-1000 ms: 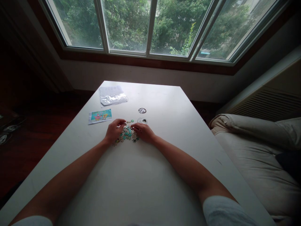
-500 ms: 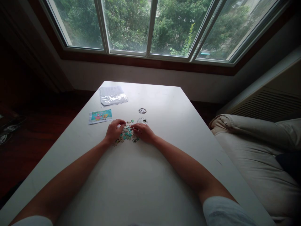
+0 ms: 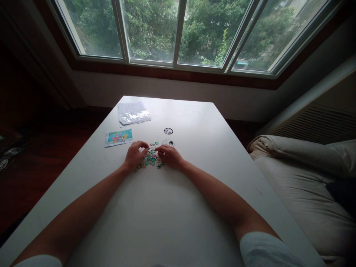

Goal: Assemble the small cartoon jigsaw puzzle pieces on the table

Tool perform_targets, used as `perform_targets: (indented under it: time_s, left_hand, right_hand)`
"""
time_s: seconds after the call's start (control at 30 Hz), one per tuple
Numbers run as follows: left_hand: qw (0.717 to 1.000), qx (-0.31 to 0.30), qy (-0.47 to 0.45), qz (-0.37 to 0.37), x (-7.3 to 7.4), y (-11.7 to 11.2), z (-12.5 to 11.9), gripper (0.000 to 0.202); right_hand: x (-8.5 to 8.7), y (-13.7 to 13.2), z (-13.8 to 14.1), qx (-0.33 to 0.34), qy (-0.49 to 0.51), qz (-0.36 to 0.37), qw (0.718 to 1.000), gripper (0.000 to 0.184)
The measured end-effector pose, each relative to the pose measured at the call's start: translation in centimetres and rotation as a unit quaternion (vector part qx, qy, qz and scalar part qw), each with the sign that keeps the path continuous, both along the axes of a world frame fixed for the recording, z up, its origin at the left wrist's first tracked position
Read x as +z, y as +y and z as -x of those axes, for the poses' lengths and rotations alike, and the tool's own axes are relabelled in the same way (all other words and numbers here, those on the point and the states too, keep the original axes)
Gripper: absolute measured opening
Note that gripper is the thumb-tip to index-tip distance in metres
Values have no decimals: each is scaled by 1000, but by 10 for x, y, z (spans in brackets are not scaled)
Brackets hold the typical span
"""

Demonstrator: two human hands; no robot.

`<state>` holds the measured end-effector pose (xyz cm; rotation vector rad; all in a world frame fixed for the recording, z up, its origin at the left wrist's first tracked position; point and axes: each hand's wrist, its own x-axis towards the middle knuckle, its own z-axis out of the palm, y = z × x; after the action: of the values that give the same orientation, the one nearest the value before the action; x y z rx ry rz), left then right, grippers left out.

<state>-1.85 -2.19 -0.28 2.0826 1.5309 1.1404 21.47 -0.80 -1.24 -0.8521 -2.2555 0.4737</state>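
A loose heap of small jigsaw puzzle pieces (image 3: 151, 158), teal, yellow and dark, lies on the white table (image 3: 164, 211). My left hand (image 3: 135, 154) rests at the heap's left side, its fingers curled and the thumb close to the index finger. Anything between those fingertips is too small to make out. At the right side, my right hand (image 3: 170, 155) reaches over the pieces with bent fingers, thumb and index finger near each other. What it pinches, if anything, cannot be seen. A few joined or close-lying pieces (image 3: 154, 144) sit just beyond the heap.
Left of the heap lies a colourful cartoon picture card (image 3: 119, 137). Behind it are papers in a clear plastic sleeve (image 3: 135, 112). Two round items, a far disc (image 3: 168, 131) and a nearer disc (image 3: 168, 142), lie beyond my right hand. A sofa (image 3: 292, 174) stands right of the table.
Both hands stay almost in place over the heap, with only slight finger movement. The card, sleeve and discs have not moved.
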Motion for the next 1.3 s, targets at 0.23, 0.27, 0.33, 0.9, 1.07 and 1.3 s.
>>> perform_targets:
  time_s: [0.23,0.27,0.33,0.9,1.07,1.3]
  left_hand:
    - [1000,-6,6,17,2,-1,-1,12]
    - [1000,-7,9,19,2,-2,-1,12]
    - [1000,-8,13,24,3,-2,-1,13]
    - [1000,2,12,7,4,0,-2,19]
    - [1000,20,7,4,1,3,1,22]
    - [999,31,-4,14,0,3,1,27]
  right_hand:
    - [2,0,1,-19,3,1,1000,24]
    - [2,0,1,-23,6,2,1000,25]
    - [3,-1,0,-28,8,3,1000,27]
    - [-1,3,1,-56,-134,-4,989,59]
    - [1,2,2,-16,-189,0,982,67]
    - [9,-8,2,40,-170,-44,984,72]
